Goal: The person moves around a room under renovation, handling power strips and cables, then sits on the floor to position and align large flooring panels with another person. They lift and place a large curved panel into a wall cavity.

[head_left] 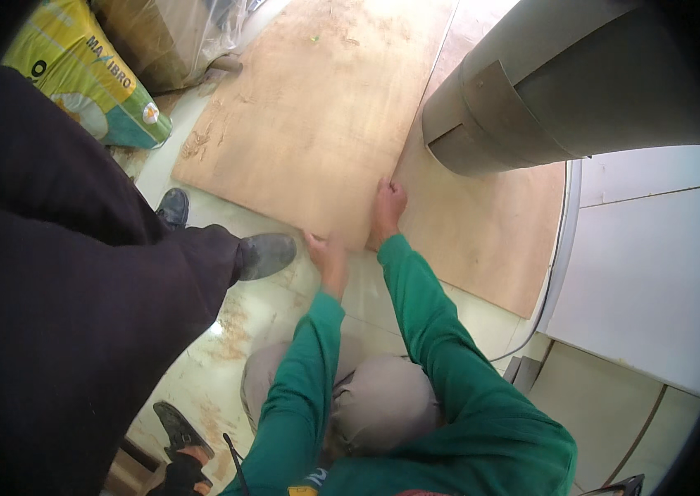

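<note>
One pale wooden board point(317, 116) lies at 12 o'clock, its near corner held from two sides, likely for control: the left hand point(329, 256) grasps the near edge, the right hand point(389, 211) curls around the right edge. A grey rolled sheet point(565, 91) at 2 o'clock stands on a second board point(490, 240). Printed lettering marks the yellow-green bag point(110, 83) at 10 o'clock.

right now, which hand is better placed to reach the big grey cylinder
Probably the right hand: it is at the right edge of the wooden board, nearer the grey cylinder. The left hand is at the near edge, beside another person's dark shoe.
</note>
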Demonstrator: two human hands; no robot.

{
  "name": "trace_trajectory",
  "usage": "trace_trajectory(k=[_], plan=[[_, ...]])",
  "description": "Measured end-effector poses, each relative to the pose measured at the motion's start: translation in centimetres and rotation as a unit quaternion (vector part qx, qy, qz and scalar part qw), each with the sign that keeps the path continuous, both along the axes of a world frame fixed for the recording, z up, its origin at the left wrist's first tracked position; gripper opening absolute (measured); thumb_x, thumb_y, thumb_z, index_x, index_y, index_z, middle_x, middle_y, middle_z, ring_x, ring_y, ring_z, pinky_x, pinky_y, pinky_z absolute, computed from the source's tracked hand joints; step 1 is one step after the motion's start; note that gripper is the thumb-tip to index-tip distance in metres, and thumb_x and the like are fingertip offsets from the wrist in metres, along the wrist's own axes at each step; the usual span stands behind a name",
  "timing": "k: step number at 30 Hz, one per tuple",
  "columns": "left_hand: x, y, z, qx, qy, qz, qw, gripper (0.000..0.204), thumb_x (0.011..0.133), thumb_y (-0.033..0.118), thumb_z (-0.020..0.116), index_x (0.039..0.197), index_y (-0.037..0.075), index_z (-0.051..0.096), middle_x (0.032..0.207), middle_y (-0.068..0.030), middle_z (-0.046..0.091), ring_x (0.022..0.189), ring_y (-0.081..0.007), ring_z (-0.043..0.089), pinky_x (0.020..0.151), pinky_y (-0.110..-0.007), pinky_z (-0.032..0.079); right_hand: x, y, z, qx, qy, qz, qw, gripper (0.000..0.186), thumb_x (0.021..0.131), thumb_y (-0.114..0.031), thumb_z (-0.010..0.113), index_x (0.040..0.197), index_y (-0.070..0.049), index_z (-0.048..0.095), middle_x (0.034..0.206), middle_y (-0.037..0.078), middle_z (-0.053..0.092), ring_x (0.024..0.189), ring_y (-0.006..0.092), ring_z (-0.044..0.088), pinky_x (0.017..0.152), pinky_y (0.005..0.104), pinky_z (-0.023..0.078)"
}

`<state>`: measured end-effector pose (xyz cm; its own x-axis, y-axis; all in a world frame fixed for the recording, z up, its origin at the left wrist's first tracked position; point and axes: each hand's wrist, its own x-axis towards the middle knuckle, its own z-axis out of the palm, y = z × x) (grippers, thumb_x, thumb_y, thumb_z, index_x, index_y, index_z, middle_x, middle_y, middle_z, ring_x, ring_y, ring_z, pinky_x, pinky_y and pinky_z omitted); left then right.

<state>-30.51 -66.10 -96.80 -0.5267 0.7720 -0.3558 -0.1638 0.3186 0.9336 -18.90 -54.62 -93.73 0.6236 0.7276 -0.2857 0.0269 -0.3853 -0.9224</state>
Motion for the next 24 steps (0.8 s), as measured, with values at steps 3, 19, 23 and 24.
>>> trace_trajectory(k=[3, 19, 23, 24], plan=[[-0.8, -0.8, -0.4, 0.004, -0.061, -0.008, 0.998, 0.084, 0.095, 0.002, 0.061, 0.162, 0.007, 0.011, 0.134, -0.0243, 0.056, 0.109, -0.0332, 0.065, 0.072, -0.046, 0.065, -1.0, -1.8, 0.5, 0.007, 0.036, -0.02, 0.999, 0.029, 0.096, -0.023, 0.065, 0.088, 0.005, 0.066, 0.075, 0.009, 0.065, 0.071, 0.0172, 0.055, 0.069, 0.0381, 0.046], [-0.1, 1.3, -0.9, -0.017, -0.048, -0.049, 0.997, 0.081, 0.097, 0.002, 0.061, 0.161, 0.002, 0.01, 0.116, -0.0246, 0.066, 0.096, -0.0316, 0.069, 0.074, -0.045, 0.064, 2.2, 0.9, -2.0, 0.008, -0.014, 0.032, 0.999, 0.022, 0.095, -0.018, 0.066, 0.087, 0.003, 0.063, 0.075, 0.011, 0.063, 0.07, 0.0189, 0.054, 0.068, 0.0394, 0.046], [-0.6, 1.2, -0.9, -0.056, 0.027, -0.038, 0.997, 0.075, 0.096, 0.007, 0.065, 0.155, -0.002, 0.019, 0.115, -0.0251, 0.067, 0.093, -0.0315, 0.07, 0.074, -0.045, 0.062, 2.9, -1.1, 0.4, -0.001, -0.155, 0.161, 0.975, 0.022, 0.094, -0.016, 0.066, 0.11, -0.001, 0.067, 0.094, 0.016, 0.07, 0.076, 0.0292, 0.064, 0.078, 0.0428, 0.052], [-0.9, 1.2, -0.2, -0.087, 0.078, -0.051, 0.992, 0.07, 0.095, 0.011, 0.069, 0.149, -0.002, 0.026, 0.113, -0.0249, 0.067, 0.092, -0.0319, 0.07, 0.074, -0.045, 0.061, 2.7, -1.6, 2.3, 0.003, -0.182, 0.185, 0.966, 0.025, 0.094, -0.016, 0.067, 0.115, -0.002, 0.067, 0.1, 0.016, 0.07, 0.083, 0.0308, 0.066, 0.081, 0.0434, 0.053]])
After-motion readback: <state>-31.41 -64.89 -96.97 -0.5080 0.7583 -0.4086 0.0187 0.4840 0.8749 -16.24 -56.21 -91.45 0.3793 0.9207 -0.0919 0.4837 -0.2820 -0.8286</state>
